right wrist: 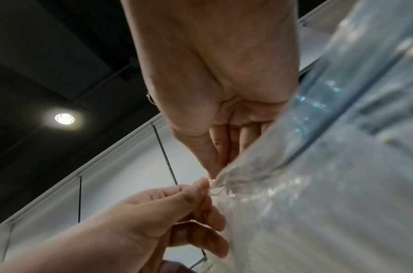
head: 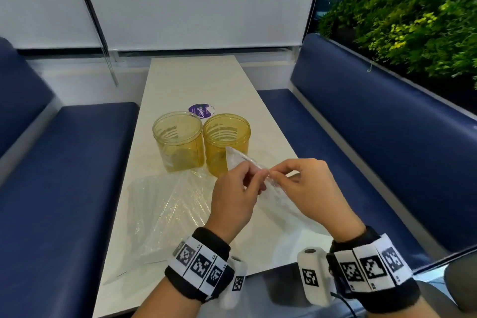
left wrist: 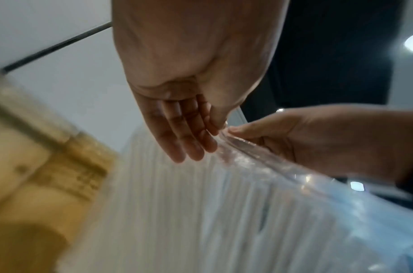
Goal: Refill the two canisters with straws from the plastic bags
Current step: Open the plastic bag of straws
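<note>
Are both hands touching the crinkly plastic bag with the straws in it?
Touching. In the right wrist view the right hand and left hand both pinch the plastic bag at its top edge, with the plastic puckering between the fingertips.

Two empty amber canisters [head: 201, 142] upright beside clear straw bags [head: 165, 204].

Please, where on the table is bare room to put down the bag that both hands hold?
The far end of the table, beyond the round sticker, is bare. A bare strip lies right of the right canister. The near part is crowded: the second bag lies flat left of the left hand, and the held bag hangs under the right hand.
</note>
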The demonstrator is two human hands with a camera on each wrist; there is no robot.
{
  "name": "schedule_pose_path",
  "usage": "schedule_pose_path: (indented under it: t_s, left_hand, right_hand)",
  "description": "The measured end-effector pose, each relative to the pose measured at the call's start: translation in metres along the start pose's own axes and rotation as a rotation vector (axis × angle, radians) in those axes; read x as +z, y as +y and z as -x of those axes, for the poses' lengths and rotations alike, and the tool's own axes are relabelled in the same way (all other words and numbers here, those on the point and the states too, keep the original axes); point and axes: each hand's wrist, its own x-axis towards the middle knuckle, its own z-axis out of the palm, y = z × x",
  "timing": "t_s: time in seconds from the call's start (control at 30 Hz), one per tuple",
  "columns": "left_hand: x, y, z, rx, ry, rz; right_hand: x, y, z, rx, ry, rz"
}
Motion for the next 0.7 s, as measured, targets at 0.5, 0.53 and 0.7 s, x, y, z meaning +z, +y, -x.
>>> schedule_pose_path:
  t_s: [0.5,0.53,0.7]
  left_hand:
    - [-0.034,-0.008,-0.018,0.020,0.176,-0.364]
    - [-0.036,-0.001,-0.022,0.000,0.180,-0.400]
    - [-0.046,0.023,-0.032,-0.063,0.110,-0.567]
  right_hand:
    - [-0.021,0.005,-0.006,0.029,0.270,0.291]
    - [-0.020,0.001,-0.009,-0.001,0.244,0.308]
    - [-0.013,-0.014,-0.019,0.008,0.137,0.475]
